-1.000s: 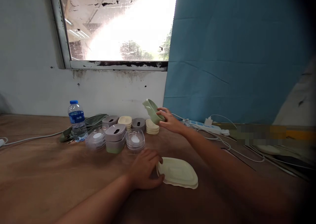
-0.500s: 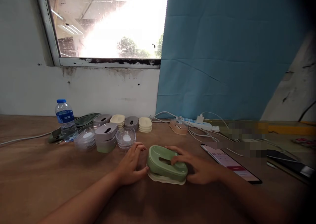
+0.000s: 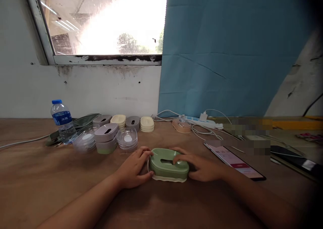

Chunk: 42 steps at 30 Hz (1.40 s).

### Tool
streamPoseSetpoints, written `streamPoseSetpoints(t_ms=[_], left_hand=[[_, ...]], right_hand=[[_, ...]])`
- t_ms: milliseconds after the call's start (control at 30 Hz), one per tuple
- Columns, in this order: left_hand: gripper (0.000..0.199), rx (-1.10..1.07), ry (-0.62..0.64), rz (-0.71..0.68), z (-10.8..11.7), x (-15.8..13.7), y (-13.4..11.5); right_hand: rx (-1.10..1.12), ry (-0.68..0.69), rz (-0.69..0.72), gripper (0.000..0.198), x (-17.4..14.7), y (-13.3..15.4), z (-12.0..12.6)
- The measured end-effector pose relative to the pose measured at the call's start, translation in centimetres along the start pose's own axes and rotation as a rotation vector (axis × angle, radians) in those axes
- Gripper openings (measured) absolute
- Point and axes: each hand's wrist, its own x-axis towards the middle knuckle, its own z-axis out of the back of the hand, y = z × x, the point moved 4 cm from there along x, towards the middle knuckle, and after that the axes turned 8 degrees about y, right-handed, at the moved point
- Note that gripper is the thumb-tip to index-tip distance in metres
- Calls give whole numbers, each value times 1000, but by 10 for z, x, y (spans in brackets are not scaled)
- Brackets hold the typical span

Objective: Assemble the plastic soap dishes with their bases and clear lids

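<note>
A green oval box (image 3: 161, 170) with a slot in its domed lid and a pale wavy rim at its base sits on the table in front of me. My left hand (image 3: 135, 168) holds its left end, thumb at the front corner and fingers towards the back. At the other end, my right hand (image 3: 202, 165) grips the box, one finger bent over the lid near the slot and the thumb low on the side. What the box contains is hidden.
Behind on the left stand lilac slotted boxes (image 3: 106, 136), stacked clear tubs (image 3: 127, 138), cream lids (image 3: 147, 123) and a water bottle (image 3: 62, 119). A peach box (image 3: 181, 125) and a power strip (image 3: 199, 121) are at the back. A phone (image 3: 234, 160) lies on the right.
The green box has turned so that its long side lies straighter across in front of me. My left hand has closed in on its left end; the right hand keeps its grip.
</note>
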Motion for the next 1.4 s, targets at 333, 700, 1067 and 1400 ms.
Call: streamPoseSetpoints(t_ms=[333, 700, 1067, 1400], left_hand=[[39, -31, 17, 47, 1, -1, 3], [36, -34, 43, 46, 0, -1, 3], [33, -17, 73, 40, 1, -2, 6], [35, 5, 67, 19, 0, -1, 6]], right_hand=[[50, -86, 26, 58, 1, 0, 0], [-25, -5, -16, 89, 4, -1, -11], [-32, -26, -17, 86, 5, 1, -12], [-101, -24, -69, 88, 6, 1, -13]])
